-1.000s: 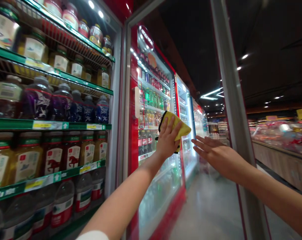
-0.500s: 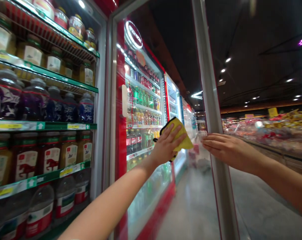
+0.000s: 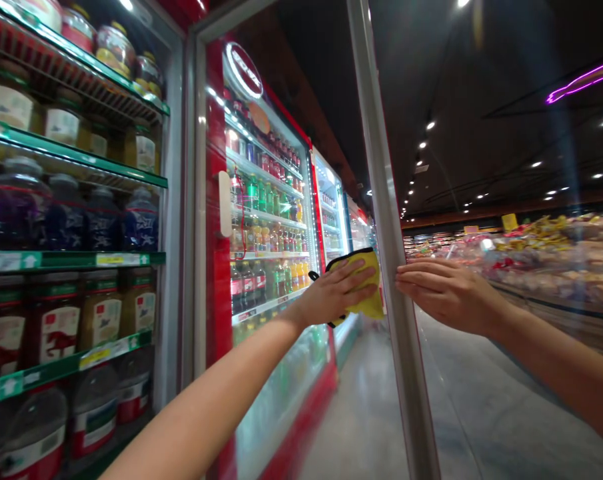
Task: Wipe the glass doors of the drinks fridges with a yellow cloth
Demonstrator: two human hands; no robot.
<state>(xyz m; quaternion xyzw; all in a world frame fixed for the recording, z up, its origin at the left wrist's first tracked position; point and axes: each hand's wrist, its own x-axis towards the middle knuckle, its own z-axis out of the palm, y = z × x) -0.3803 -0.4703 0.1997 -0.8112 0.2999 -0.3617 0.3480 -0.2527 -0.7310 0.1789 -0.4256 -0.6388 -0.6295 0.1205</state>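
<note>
My left hand [image 3: 334,293] lies over a yellow cloth [image 3: 368,287] with black edging, fingers pressed on it against the inner side of the glass door [image 3: 366,373]. The cloth sits close to the door's grey frame [image 3: 381,167]. On the frame's other edge rests my right hand [image 3: 436,293], its fingers together and wrapped on the frame, partly hidden from view at the tips.
An open fridge on the left has shelves [image 3: 71,260] of bottles and jars. Through the glass stand a red drinks cooler [image 3: 218,267] and further coolers. Packaged goods [image 3: 541,253] lie on a display at the right, beyond a grey floor [image 3: 461,400].
The view has turned right, so the shelves and door frame sit further left. The cloth under my left hand has moved right across the glass, nearer the frame.
</note>
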